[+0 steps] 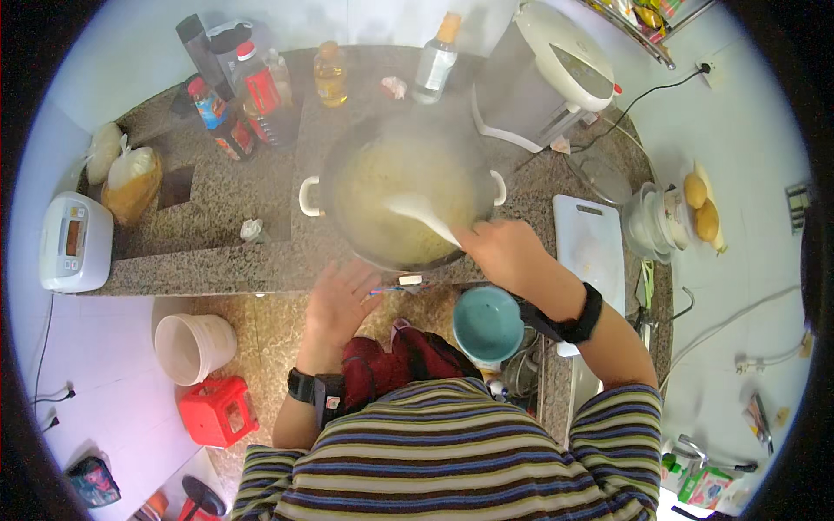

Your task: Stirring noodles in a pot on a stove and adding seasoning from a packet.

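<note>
A large steaming pot (407, 195) with white side handles stands on the granite counter, holding a yellowish liquid. My right hand (498, 251) grips a white spoon or ladle (427, 215) by its handle; its bowl end reaches over the pot's contents, and steam blurs whether it dips in. My left hand (342, 299) holds nothing, its fingers spread, just below the pot's lower left rim at the counter's edge.
Oil (331, 75) and sauce bottles (218, 117) line the back, beside a clear bottle (435, 62) and an electric hot-water pot (541, 78). A white cutting board (589, 247) lies right, near stacked bowls (651, 221). A teal basin (488, 323) sits below my right forearm; a rice cooker (77, 241) stands left.
</note>
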{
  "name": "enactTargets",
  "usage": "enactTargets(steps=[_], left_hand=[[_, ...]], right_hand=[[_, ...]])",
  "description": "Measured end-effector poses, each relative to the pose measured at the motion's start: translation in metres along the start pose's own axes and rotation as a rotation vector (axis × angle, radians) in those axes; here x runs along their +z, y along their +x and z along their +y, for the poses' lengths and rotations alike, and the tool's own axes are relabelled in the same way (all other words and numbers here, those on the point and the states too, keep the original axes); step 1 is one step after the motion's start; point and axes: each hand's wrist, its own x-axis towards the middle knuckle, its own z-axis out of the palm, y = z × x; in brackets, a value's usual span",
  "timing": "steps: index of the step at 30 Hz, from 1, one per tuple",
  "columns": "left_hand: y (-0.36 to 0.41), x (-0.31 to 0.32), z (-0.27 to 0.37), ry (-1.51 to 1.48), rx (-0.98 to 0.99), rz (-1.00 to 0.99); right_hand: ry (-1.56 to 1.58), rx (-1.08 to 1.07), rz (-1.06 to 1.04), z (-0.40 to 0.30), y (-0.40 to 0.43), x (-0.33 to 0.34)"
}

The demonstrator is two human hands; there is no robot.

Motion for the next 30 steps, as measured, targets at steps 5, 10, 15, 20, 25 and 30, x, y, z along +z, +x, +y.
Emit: enactTargets(steps=[5, 10, 15, 20, 25, 30], left_hand=[[-0.006, 0.008, 0.006, 0.009, 0.022, 0.025], [-0.002, 0.014, 0.004, 0.008, 0.013, 0.063], [0.0, 0.006, 0.003, 0.035, -0.022, 0.033], [0.002, 0.015, 0.002, 0.098, 0.018, 0.028], [0.005, 0.015, 0.002, 0.032, 0.028, 0.058], [-0.001, 0.018, -0.001, 0.045, 0.068, 0.071]], right_hand=[[0.012, 0.05, -0.073, 0.007, -0.032, -0.048], [0.043, 0.013, -0.028, 0.003, -0.038, -0.029], [0.024, 0.114, 0.054, 0.02, -0.02, -0.018], [-0.006, 0.16, 0.117, 0.044, -0.009, 0.012], [0.07, -0.028, -0.01, 0.021, -0.019, 0.006], [0.113, -0.073, -0.048, 0.023, -0.028, -0.025]])
